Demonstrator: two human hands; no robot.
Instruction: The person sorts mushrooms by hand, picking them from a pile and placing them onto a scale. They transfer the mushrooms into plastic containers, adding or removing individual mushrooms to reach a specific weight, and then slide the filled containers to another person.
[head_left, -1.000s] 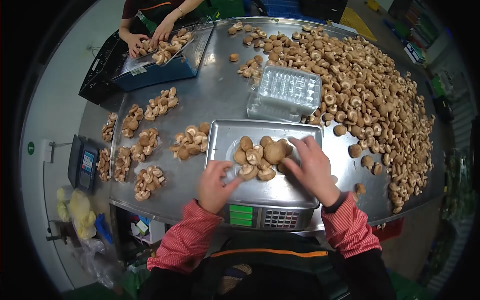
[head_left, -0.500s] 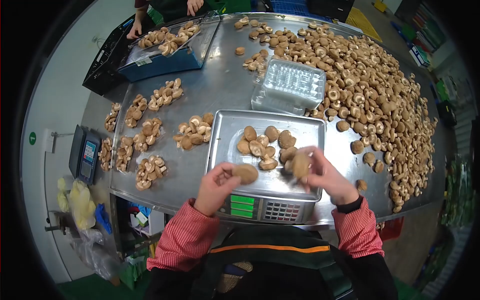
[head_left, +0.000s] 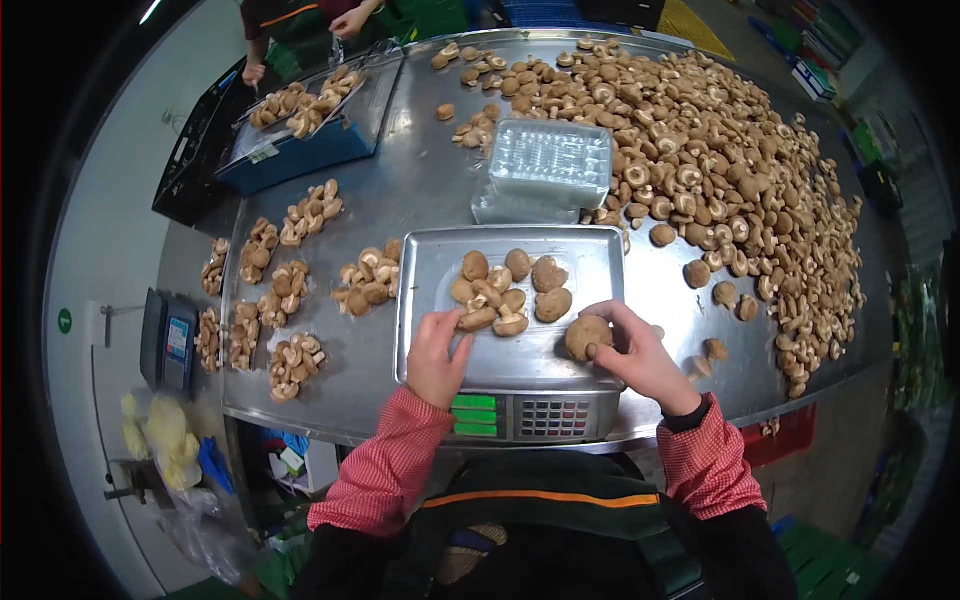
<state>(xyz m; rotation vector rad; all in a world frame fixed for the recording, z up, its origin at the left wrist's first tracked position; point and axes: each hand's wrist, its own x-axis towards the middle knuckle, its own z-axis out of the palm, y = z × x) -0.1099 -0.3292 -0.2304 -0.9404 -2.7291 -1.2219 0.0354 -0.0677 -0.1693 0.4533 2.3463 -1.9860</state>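
Observation:
A brown shiitake mushroom (head_left: 588, 338) is gripped between the thumb and fingers of my right hand (head_left: 640, 358), over the right side of the metal weighing pan (head_left: 440, 366). My left hand (head_left: 436, 358) is at the pan's left side, thumb and forefinger apart. Its fingertips touch a mushroom (head_left: 477, 319) at the lower left of a small group of mushrooms (head_left: 487, 290) lying in the pan. Below the pan is the scale's green display (head_left: 474, 415) and keypad (head_left: 553, 418). A blurred mushroom (head_left: 702, 367) shows right of my right hand.
A large heap of mushrooms (head_left: 720, 180) covers the table's right side. Stacked clear plastic trays (head_left: 550, 165) stand behind the pan. Filled mushroom portions (head_left: 290, 290) sit at left. Another person's hand (head_left: 350, 22) is beyond a blue crate (head_left: 300, 160); a second scale (head_left: 170, 340) stands far left.
My left hand has lowered its mushroom to the group in the pan and its fingers have parted. My right hand still holds a mushroom. The view has shifted, moving the table scene leftward.

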